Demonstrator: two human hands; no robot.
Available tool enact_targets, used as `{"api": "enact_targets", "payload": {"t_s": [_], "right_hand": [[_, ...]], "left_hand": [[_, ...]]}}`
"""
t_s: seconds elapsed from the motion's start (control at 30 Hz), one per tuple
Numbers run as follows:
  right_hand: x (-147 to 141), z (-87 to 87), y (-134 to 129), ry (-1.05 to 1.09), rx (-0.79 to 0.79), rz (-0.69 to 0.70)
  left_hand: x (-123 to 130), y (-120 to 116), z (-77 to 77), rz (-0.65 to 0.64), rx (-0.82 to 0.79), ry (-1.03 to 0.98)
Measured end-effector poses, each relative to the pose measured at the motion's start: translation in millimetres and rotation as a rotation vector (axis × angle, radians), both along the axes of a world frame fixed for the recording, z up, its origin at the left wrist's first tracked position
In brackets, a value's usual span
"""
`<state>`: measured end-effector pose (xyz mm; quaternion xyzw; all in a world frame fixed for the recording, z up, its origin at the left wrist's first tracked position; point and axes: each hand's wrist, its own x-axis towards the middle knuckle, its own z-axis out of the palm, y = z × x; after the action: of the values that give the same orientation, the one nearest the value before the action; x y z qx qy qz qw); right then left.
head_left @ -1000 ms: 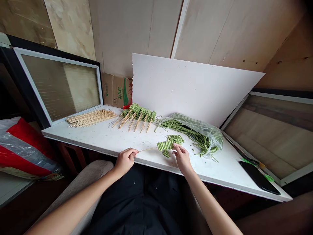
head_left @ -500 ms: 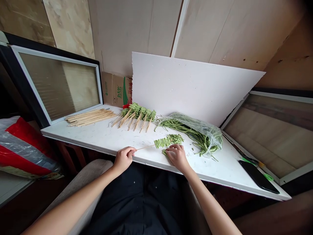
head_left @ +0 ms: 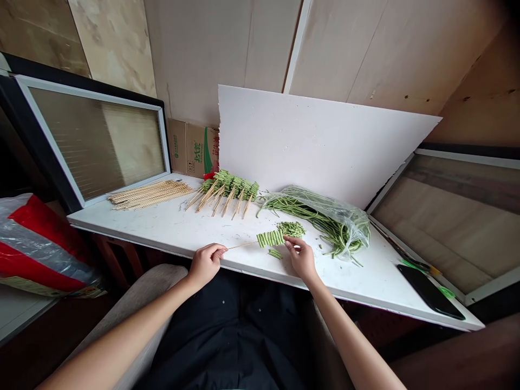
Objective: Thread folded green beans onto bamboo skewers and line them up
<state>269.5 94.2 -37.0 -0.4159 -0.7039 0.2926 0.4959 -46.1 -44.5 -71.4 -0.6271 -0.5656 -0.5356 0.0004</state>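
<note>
My left hand (head_left: 208, 265) is closed around the bare end of a thin wooden skewer (head_left: 242, 245), held just above the table's front edge. A row of short cut green bean pieces (head_left: 270, 238) is threaded crosswise along the skewer's right part. At its tip, my right hand (head_left: 300, 257) pinches a green bean piece, mostly hidden by the fingers. A few loose cut pieces (head_left: 275, 253) lie on the table just below the skewer. Behind the right fingers sits a small heap of cut beans (head_left: 291, 229).
Finished bean skewers (head_left: 229, 187) are stacked at the back, beside a spread of bare skewers (head_left: 150, 195). Long beans in a clear plastic bag (head_left: 325, 216) lie to the right. A black phone (head_left: 429, 291) and scissors (head_left: 418, 264) rest at the white table's (head_left: 365, 281) right end.
My right hand has moved up and slightly right, from the loose pieces near the front edge to the skewer's tip. My left hand and the skewer have stayed about where they were.
</note>
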Motion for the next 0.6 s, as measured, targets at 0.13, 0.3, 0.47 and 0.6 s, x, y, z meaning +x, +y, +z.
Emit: {"api": "enact_targets", "payload": {"t_s": [0.13, 0.3, 0.47, 0.6], "right_hand": [[5, -2.1, 8, 0.225, -0.146, 0.006], [7, -2.0, 13, 0.584, -0.348, 0.133], [8, 0.8, 11, 0.676, -0.482, 0.276], [6, 1.8, 8, 0.665, -0.504, 0.291]], "left_hand": [[0, 0, -0.9, -0.001, -0.008, 0.016], [-1, 1, -2.3, 0.001, -0.011, 0.025], [-1, 1, -2.3, 0.001, -0.011, 0.026], [-1, 1, -2.5, -0.003, -0.010, 0.030]]}}
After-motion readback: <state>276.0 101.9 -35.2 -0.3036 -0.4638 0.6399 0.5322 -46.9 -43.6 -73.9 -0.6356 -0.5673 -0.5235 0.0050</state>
